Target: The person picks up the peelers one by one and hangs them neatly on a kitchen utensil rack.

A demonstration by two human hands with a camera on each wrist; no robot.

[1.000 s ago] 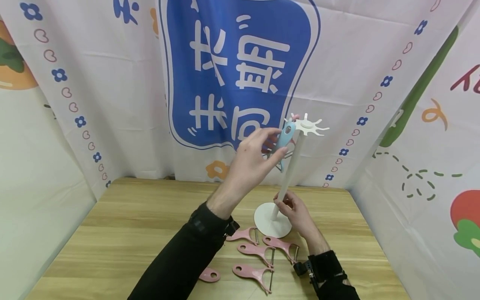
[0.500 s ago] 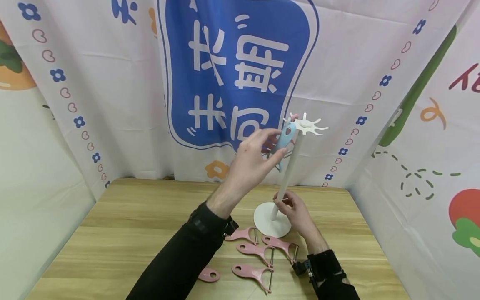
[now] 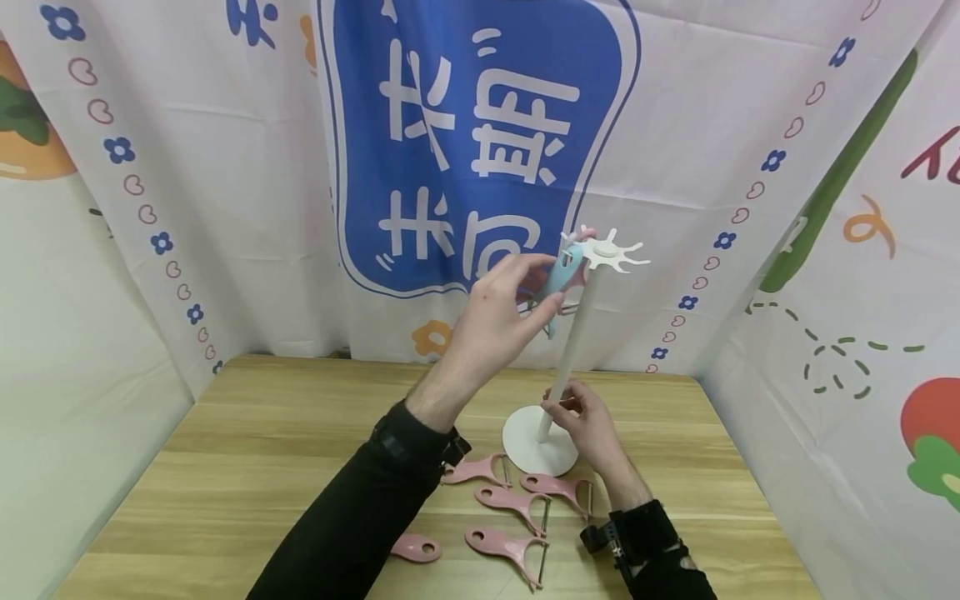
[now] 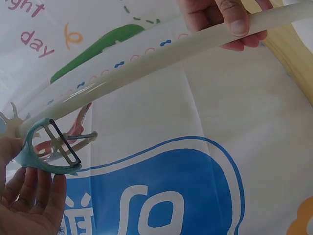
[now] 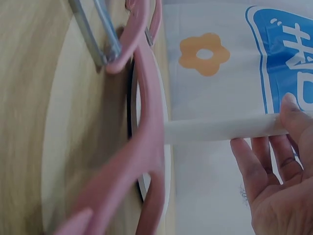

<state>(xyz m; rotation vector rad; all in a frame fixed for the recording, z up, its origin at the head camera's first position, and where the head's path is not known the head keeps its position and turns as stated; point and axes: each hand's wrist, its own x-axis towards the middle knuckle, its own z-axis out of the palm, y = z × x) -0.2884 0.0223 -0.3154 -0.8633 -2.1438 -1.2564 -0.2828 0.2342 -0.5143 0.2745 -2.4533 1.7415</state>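
My left hand (image 3: 495,317) pinches a blue Y-shaped peeler (image 3: 559,279) at the top of a white stand (image 3: 573,342). The handle hole lies at one of the stand's prongs; whether the prong passes through it I cannot tell. In the left wrist view the peeler's blade frame (image 4: 36,161) points down the pole, away from the prongs. A pink peeler (image 4: 78,125) hangs just behind it, mostly hidden in the head view. Low on the pole, my right hand (image 3: 596,429) grips it between thumb and fingers, above the round base (image 3: 517,446).
Several pink peelers lie on the wooden table (image 3: 262,467) before the base, among them one pink peeler (image 3: 498,543) near the front and one partly under the left sleeve (image 3: 352,508). A printed white curtain (image 3: 705,125) hangs close behind the stand.
The stand has shifted slightly left, its top most. My left hand has moved a little left with the blue peeler, and its handle end now sits closer against the prongs.
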